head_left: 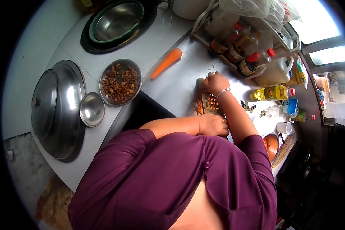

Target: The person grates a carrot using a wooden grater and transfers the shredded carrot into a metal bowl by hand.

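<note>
A flat metal grater [212,102] with rows of holes lies on the steel worktop in front of me. My left hand [213,125], with a ring, is closed around its near end. My right hand [216,82], below a bracelet, is closed over the grater's far end, its fingers curled down. Whatever it may hold is hidden beneath the fingers. Orange shreds [197,108] lie along the grater's left side. Further left and ahead, a whole carrot [167,63] rests on the counter, apart from both hands.
Left stand a bowl of brown dried pieces [120,84], a small metal bowl [92,109] and a large lidded pan [59,109]. Behind is a green-rimmed basin [117,22]. To the right are a bottle rack [253,50], an oil bottle [272,93] and an orange-coloured bowl [271,146].
</note>
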`<state>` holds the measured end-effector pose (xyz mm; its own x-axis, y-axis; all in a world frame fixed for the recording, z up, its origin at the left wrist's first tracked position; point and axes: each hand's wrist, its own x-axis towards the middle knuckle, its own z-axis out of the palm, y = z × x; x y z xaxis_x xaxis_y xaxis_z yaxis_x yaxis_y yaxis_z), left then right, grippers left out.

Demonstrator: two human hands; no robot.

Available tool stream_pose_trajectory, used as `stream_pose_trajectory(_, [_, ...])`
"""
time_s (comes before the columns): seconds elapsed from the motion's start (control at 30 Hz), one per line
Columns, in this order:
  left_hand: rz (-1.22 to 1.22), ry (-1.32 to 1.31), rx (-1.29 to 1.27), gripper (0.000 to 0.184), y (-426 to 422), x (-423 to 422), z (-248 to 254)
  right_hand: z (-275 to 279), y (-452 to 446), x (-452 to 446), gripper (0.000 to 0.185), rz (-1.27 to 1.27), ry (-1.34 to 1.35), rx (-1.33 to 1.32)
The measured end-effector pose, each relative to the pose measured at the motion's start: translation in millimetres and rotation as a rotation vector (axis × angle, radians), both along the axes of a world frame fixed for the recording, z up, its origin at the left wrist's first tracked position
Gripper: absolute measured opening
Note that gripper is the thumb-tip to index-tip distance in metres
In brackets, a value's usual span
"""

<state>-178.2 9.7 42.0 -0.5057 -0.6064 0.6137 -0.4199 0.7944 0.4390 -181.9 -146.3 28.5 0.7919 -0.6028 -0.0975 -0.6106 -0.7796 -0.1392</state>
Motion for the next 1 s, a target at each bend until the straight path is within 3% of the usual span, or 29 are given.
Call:
stream_pose_trajectory(0.1, [-0.083, -0.021, 0.041, 0.02, 1.4, -1.5, -1.4, -31.1, -24.7, -8.3, 0.031, -0.086, 0.025, 0.017])
stream_pose_trajectory(0.2, [-0.08, -0.016, 0.035, 0.019, -0.5, 2.1, -1.5, 18.8, 1.3, -22.5, 0.027, -0.087, -0.147, 0.19])
stream_pose_trajectory(0.33, [-0.074, -0.035, 0.032, 0.02, -4.5, 4.0, 3.9, 73.1, 45.2, -57.1, 0.017, 0.206, -0.127, 0.116])
stream_pose_trajectory(0.53, [-0.097, -0.219, 0.123, 0.022, -5.9, -5.4, 5.8, 31.5, 25.3, -37.6, 0.017, 0.086, -0.123, -0.015])
stream_pose_trajectory(0.73, [-0.077, -0.194, 0.231, 0.027, -11.8, 14.5, 20.4, 13.4, 1.2, -9.7, 0.021, 0.033, -0.072, -0.035])
stream_pose_trajectory(0.83, [-0.037, -0.212, 0.277, 0.039, -13.4, 22.6, 32.0, 18.0, -2.3, -2.5, 0.022, 0.023, -0.072, -0.024])
stream_pose_trajectory(0.93, [-0.059, -0.113, 0.21, 0.044, -13.4, 18.3, 21.9, 22.9, 2.1, -2.8, 0.024, 0.014, -0.009, -0.024])
stream_pose_trajectory(1.0, [-0.114, -0.061, 0.135, 0.03, -10.8, 12.1, 15.6, 26.8, 10.1, -8.6, 0.026, 0.039, 0.044, -0.014])
